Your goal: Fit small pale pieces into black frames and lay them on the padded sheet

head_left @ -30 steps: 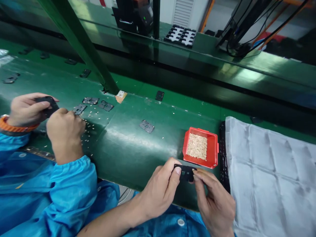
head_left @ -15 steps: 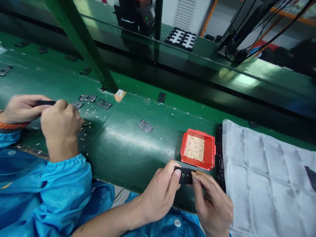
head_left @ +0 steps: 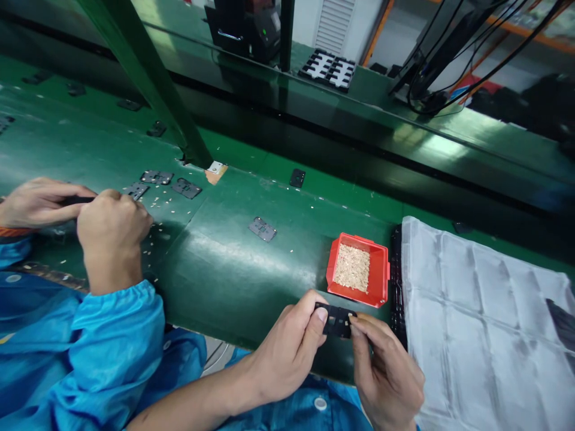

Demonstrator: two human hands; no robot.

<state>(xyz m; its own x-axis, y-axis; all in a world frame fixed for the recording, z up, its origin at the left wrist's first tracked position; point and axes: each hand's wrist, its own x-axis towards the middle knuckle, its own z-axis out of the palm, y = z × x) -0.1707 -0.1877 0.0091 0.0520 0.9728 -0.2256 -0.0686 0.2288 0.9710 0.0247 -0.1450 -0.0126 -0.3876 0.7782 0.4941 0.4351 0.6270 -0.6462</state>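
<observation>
My left hand (head_left: pixel 294 347) grips the left end of a flat black plastic part (head_left: pixel 336 321) with cut-out openings, thumb on top. Thumb and fingertips of my right hand (head_left: pixel 389 365) are pinched together at the part's right end. A tiny pale speck shows by those fingertips; whether it is held or lies on the part I cannot tell. Just beyond my hands stands a red bin (head_left: pixel 381 281) with many small pale pieces (head_left: pixel 353 267) in it. Farther left on the green table (head_left: pixel 233 281) lies a similar dark part (head_left: pixel 263 228).
At left, a co-worker's hands (head_left: pixel 112 233) hold a dark part; more parts (head_left: pixel 186 188) and scattered pale bits lie near them. A white moulded tray (head_left: pixel 453 335) sits at right on a black one. A green post (head_left: pixel 157 84) rises from the table. Black parts (head_left: pixel 297 178) lie along the far strip.
The black part is tilted slightly more toward me, showing more of its face. My right fingertips stay at its right end. The view has shifted slightly.
</observation>
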